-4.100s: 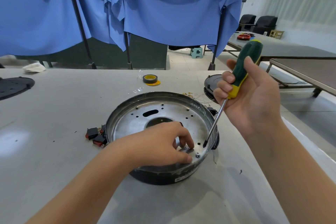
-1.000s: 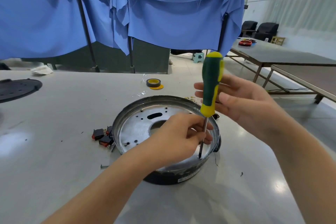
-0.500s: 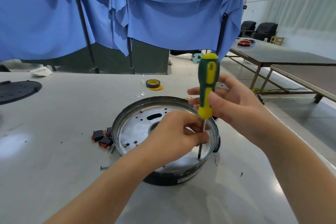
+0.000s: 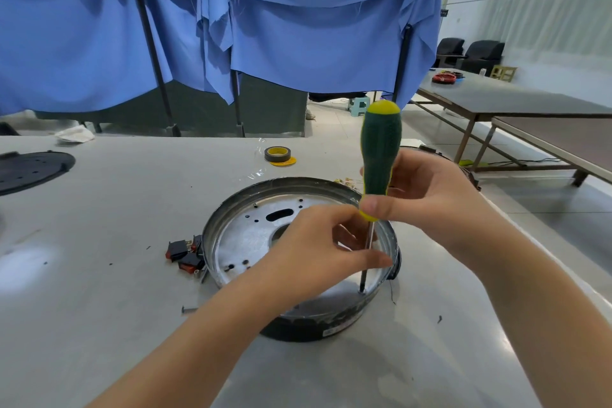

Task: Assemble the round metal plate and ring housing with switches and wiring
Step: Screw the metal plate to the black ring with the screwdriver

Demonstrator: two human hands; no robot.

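The ring housing (image 4: pixel 238 209) stands on the grey table with the round metal plate (image 4: pixel 246 238) lying inside it. A green and yellow screwdriver (image 4: pixel 379 159) stands nearly upright, its tip down on the plate near the right front rim. My right hand (image 4: pixel 430 199) grips the lower handle. My left hand (image 4: pixel 318 252) reaches over the plate and pinches the screwdriver's steel shaft. Red and black switches (image 4: pixel 183 253) lie on the table just left of the housing. The screw under the tip is hidden.
A roll of dark tape (image 4: pixel 277 154) on a yellow disc lies behind the housing. A black round plate (image 4: pixel 29 169) sits at the far left. A loose screw (image 4: pixel 188 309) lies in front of the switches. Blue cloth hangs behind; other tables stand to the right.
The screwdriver went from tilted to nearly upright with its tip on the plate. My left hand moved from the plate's front edge to the shaft. My right hand has shifted its hold on the handle.
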